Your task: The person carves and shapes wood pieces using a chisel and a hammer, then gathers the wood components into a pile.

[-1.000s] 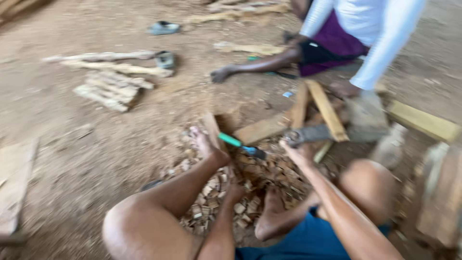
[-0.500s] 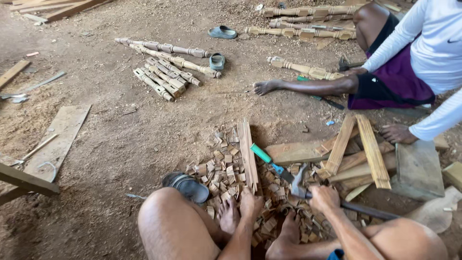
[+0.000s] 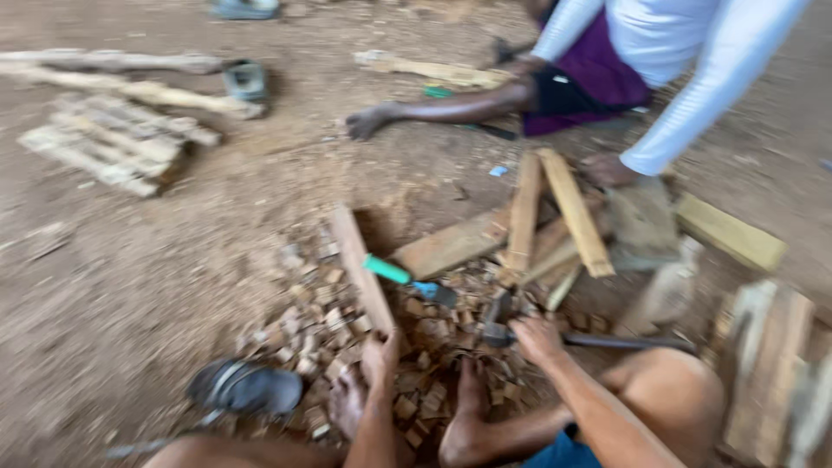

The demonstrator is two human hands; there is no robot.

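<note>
While the left hand (image 3: 379,360) grips the near end of a slat (image 3: 361,267), fingers wrapped to pin it flat on the ground, the right hand (image 3: 536,336) is closed round a dark hammer (image 3: 498,322), head low over the chips (image 3: 429,334). Slat runs away from the person between bare feet, probably steadied for striking. Green-handled chisel (image 3: 407,279) lies just beside it, unheld; another person sits beyond, hand on the planks (image 3: 555,217).

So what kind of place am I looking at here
Probably an informal outdoor woodworking spot on a bare dirt floor. Small wood offcuts litter the ground, cut planks lie stacked, and the person's right hand grips a hammer while the left hand holds a wooden slat.
</note>
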